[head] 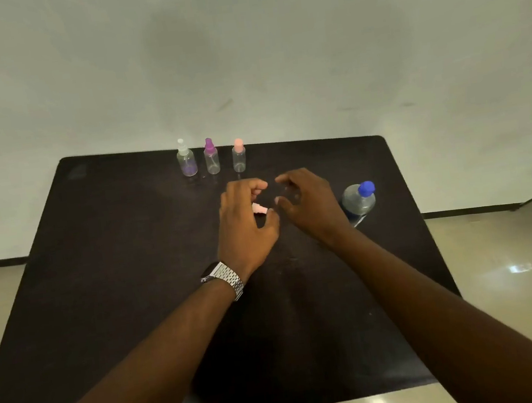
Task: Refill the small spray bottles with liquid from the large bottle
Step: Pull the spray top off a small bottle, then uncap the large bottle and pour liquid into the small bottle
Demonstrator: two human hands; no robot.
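The left hand (244, 224) has its fingers curled loosely around a small pink spray cap (259, 209), which shows between thumb and forefinger; whether it is pinched or just lies on the table under the hand cannot be told. The right hand (308, 202), just beside it at three o'clock, is cupped with fingers half curled. Something clear may sit inside that cup, a small bottle perhaps, but it is too faint to be sure, so its grip cannot be told.

From the hands, three spray bottles stand in a row at about eleven to twelve o'clock near the table's (115, 270) far edge: a white-topped one (187, 164) with a violet tint at its base, a purple-topped one (212, 159) and a pink-topped one (239, 157). All three look capped and nearly empty. The large bottle (358, 201), with its blue cap on, stands at three o'clock, just past the right hand. A metal watch (225, 278) sits on the left wrist.

The step looks like opening a small bottle before pouring. To do it well, steady the bottle's body with one hand, twist the top with the other, and park the top where it won't roll. The narrow neck calls for a slow, low pour from the large bottle.

No brand, label or writing is legible anywhere.
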